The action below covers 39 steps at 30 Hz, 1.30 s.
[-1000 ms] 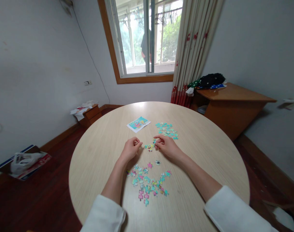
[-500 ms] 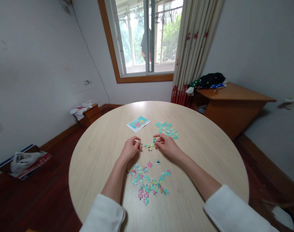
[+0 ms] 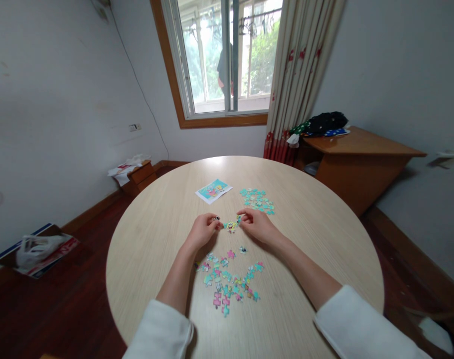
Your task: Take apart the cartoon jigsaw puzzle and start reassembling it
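Observation:
Between my hands lies a small joined cluster of yellow and teal puzzle pieces (image 3: 231,227) on the round table. My left hand (image 3: 205,228) is closed at the cluster's left, with a small dark-and-white puzzle piece (image 3: 217,218) at its fingertips. On the other side, my right hand (image 3: 255,223) pinches a puzzle piece (image 3: 238,219) with teal and yellow on it, close against the cluster's upper right. Nearer to me, a pink puzzle piece (image 3: 230,254) and a dark-marked puzzle piece (image 3: 242,250) lie apart from each other.
A loose pile of puzzle pieces (image 3: 227,289) spreads between my forearms. More teal pieces (image 3: 258,200) lie beyond my right hand. A printed picture card (image 3: 214,191) is at the back of the round table (image 3: 155,199). A brown desk (image 3: 361,149) holding cloths stands at the right.
A small dark-and-white puzzle piece now shows at my left fingertips, and that hand has shifted slightly. My right hand stays nearly in place beside the cluster.

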{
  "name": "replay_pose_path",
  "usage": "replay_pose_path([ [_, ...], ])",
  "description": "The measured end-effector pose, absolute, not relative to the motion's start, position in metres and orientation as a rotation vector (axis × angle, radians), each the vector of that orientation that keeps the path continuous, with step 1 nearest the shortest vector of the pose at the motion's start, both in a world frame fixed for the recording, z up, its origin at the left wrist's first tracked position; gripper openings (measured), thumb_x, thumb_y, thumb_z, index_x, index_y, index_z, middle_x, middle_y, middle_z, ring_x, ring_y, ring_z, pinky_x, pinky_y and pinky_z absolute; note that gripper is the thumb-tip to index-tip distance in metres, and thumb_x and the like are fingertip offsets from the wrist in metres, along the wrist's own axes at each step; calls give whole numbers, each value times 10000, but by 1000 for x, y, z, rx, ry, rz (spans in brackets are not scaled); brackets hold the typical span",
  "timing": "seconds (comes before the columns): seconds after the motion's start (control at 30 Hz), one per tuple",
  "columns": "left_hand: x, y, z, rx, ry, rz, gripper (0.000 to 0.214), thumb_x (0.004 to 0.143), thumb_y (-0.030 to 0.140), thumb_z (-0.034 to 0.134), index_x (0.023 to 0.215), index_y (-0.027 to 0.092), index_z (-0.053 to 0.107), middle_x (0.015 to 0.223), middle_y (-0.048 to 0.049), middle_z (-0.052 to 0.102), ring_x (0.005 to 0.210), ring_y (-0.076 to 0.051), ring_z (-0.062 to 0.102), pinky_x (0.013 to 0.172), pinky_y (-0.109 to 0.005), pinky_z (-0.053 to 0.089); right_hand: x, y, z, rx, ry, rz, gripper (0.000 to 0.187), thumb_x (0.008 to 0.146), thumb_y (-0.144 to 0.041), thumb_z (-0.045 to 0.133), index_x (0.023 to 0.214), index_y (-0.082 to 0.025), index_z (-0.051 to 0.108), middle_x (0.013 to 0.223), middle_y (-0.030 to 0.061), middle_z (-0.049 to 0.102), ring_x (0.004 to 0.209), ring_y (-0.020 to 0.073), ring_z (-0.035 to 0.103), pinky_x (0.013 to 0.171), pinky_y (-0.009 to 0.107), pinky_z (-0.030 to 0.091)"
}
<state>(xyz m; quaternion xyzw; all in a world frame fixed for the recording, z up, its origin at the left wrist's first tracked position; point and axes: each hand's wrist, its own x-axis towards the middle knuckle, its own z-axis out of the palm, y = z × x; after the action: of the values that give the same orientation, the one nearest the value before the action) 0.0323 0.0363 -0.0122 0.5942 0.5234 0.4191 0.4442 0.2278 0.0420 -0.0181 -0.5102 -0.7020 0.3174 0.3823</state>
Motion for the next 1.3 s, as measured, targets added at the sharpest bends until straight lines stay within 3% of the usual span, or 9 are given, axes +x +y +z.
replay_pose_path([
  [0.2,33,37,-14,1579,1297,993,124,708,245,572,653,140,610,643,-63,682,630,-168,619,636,-270,437,229,40,-14,-1371,-1898,739,322,734,-70,535,1013,-104,691,722,55,680,642,134,587,652,254,451],
  [0.57,34,35,-13,1676,1271,1025,147,714,269,579,686,135,636,695,-60,676,667,-168,609,662,-274,434,230,41,-19,-1311,-1999,788,294,756,-129,572,1021,-106,697,731,48,680,632,125,565,612,244,417],
  [0.87,36,34,-14,1688,1236,1010,166,710,296,583,695,139,634,726,-70,680,700,-175,615,693,-286,447,230,38,-14,-1297,-2086,786,210,736,-152,629,916,-141,736,715,29,664,630,122,535,600,237,390],
  [1.3,37,30,-12,1720,1198,943,200,722,331,573,696,140,629,701,-53,667,671,-157,588,651,-264,421,232,40,-17,-1270,-2120,810,218,748,-159,623,929,-150,744,717,22,653,639,123,518,593,227,374],
])
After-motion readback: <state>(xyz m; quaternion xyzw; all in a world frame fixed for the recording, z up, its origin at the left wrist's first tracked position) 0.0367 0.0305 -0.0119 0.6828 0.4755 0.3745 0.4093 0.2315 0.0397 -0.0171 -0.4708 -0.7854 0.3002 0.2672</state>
